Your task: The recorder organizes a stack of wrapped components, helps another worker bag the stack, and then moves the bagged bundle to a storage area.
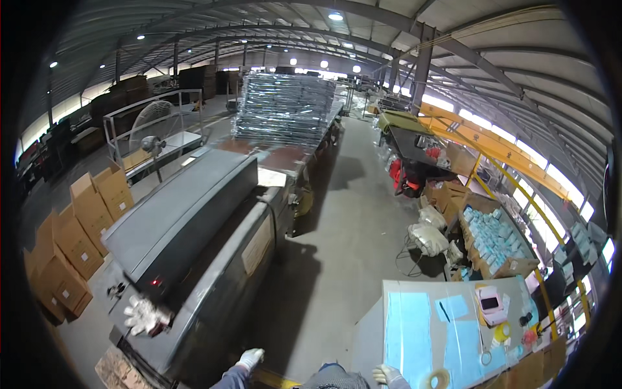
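My left hand (250,358), in a white work glove, hangs over the floor by the near end of the long grey machine (188,201). Its fingers are curled in, and I see nothing in them. My right hand (387,374), also white-gloved, is beside the near left corner of a work table (369,334). Its fingers are partly spread, with no object visible in them. Light-blue sheets (408,330) lie on that table, with a tape roll (437,379), a pink box (492,305) and a yellow roll (502,333). A pair of gloves (146,316) rests on the machine's end.
Cardboard boxes (74,240) stand left of the machine, near a large fan (152,126). Plastic-wrapped stacked goods (285,107) sit beyond it. At right are a carton of blue packets (492,236), white bags (427,238) and loose cord. A grey aisle floor (350,194) runs between.
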The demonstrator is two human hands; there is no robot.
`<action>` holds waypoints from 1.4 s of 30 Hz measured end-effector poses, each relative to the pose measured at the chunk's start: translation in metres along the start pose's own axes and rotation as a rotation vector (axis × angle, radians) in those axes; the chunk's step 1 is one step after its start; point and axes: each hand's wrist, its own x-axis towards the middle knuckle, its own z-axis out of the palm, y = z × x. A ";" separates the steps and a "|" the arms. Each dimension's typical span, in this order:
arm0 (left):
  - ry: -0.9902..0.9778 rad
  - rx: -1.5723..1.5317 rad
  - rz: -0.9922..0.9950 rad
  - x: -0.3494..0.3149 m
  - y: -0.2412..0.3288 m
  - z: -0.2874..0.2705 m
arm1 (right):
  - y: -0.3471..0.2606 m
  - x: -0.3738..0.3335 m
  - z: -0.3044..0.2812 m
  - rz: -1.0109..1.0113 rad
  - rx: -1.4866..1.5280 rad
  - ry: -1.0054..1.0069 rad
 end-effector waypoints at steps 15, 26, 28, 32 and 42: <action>-0.137 -0.026 0.485 0.458 0.381 -0.008 | -0.545 0.450 0.338 -0.547 -0.652 0.290; 0.046 -0.940 0.241 0.910 0.454 -0.101 | -0.756 0.773 0.539 -0.236 -1.208 -0.121; 0.088 -0.671 0.372 0.984 0.476 -0.109 | -0.810 0.806 0.551 -0.290 -1.037 -0.177; 0.010 -1.167 0.248 1.030 0.685 -0.176 | -0.945 0.883 0.534 -0.560 -0.817 -0.049; 0.349 -1.081 0.423 1.311 0.787 -0.266 | -1.228 1.278 0.708 -1.001 -1.144 -0.243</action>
